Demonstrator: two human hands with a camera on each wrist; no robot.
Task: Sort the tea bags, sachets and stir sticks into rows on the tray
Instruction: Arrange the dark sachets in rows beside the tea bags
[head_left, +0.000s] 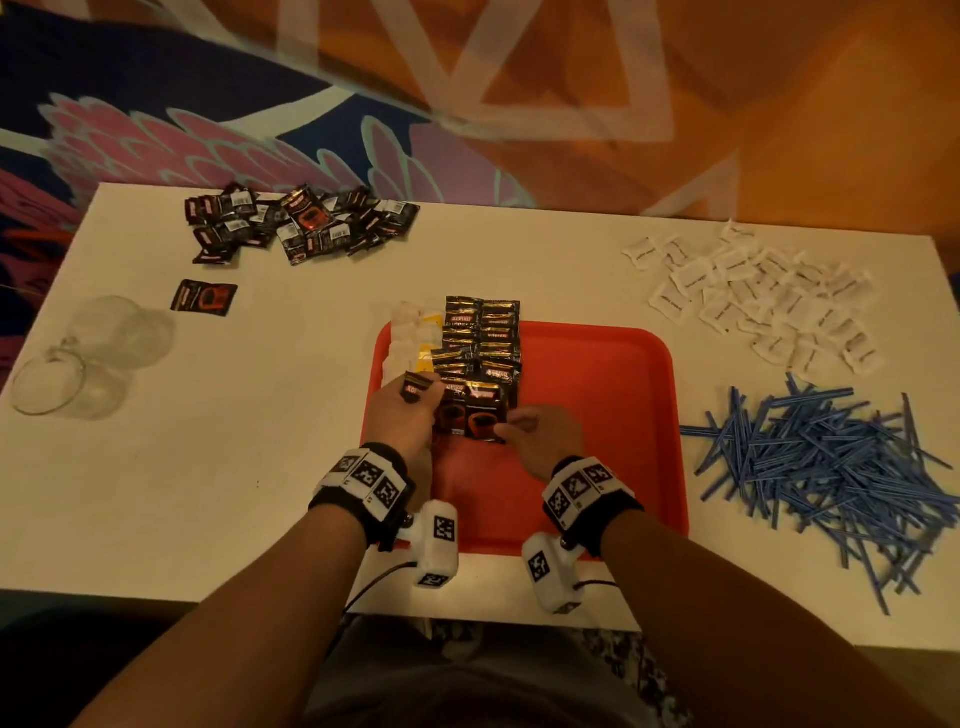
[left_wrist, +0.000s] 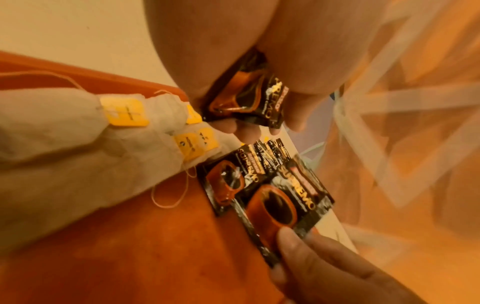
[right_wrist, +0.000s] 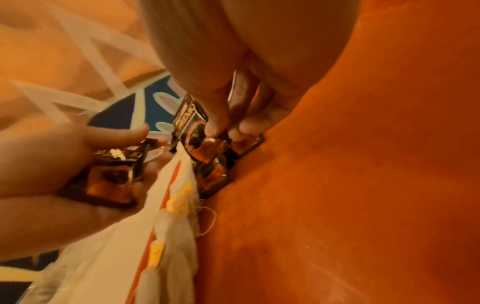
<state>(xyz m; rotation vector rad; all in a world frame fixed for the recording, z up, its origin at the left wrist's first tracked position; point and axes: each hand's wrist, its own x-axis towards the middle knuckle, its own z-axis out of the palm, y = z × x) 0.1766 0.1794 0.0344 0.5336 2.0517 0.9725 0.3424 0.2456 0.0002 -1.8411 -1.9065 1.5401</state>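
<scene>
A red tray (head_left: 597, 415) sits at the table's front middle. White tea bags (head_left: 410, 332) with yellow tags (left_wrist: 127, 112) line its left edge. Beside them black coffee sachets (head_left: 483, 343) lie overlapped in two columns. My left hand (head_left: 415, 402) hovers at the near end of the tea bags and grips one black sachet (left_wrist: 246, 98) between thumb and fingers. My right hand (head_left: 511, 423) pinches the near edge of the nearest sachet (left_wrist: 280, 205) of the right column, which lies on the tray. The right half of the tray is bare.
A loose pile of black sachets (head_left: 296, 221) lies at the back left, with one stray sachet (head_left: 203, 296) nearer. Clear glass cups (head_left: 88, 358) lie at the left edge. White sachets (head_left: 763, 301) are heaped at the back right, blue stir sticks (head_left: 831, 467) at the front right.
</scene>
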